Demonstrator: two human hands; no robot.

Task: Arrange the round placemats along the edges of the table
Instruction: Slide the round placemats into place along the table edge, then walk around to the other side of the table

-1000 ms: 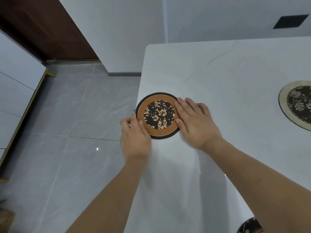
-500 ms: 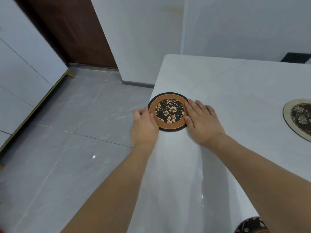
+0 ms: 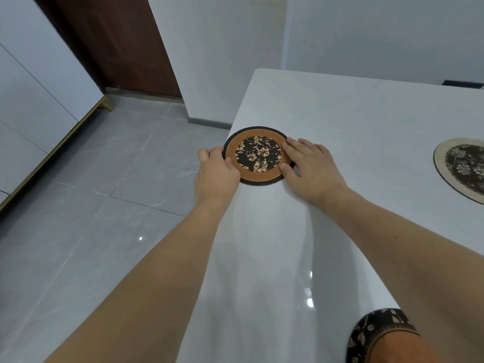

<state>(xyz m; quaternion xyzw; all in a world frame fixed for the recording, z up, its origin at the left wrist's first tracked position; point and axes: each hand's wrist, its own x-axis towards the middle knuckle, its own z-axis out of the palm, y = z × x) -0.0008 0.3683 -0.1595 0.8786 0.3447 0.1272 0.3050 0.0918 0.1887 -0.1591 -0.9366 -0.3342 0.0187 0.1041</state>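
My left hand (image 3: 216, 171) curls over the near-left rim of the round brown placemat with the black floral centre (image 3: 258, 155), thumb on top, fingers wrapped past the edge of the surface where I cannot see them; I take that as a light pinch on the rim. My right hand (image 3: 311, 169) lies flat and open, fingertips (image 3: 285, 148) pressing the mat's right side, holding nothing. The mat sits on the glossy white surface (image 3: 340, 127), its left rim at, or just over, the left edge, well short of the far corner.

It looks thin, light and fairly stiff, and on this polished top it should slide easily. So I judge flat pressure from above steers it better than lifting; for a lift, the overhanging rim under my left thumb is the place to take hold.

A round beige placemat with a dark floral centre (image 3: 461, 167) lies well apart to the right, cut by the frame. Another dark floral mat (image 3: 372, 326) shows under my right forearm at the near edge. Grey floor tiles (image 3: 91, 192) lie beyond the edge.
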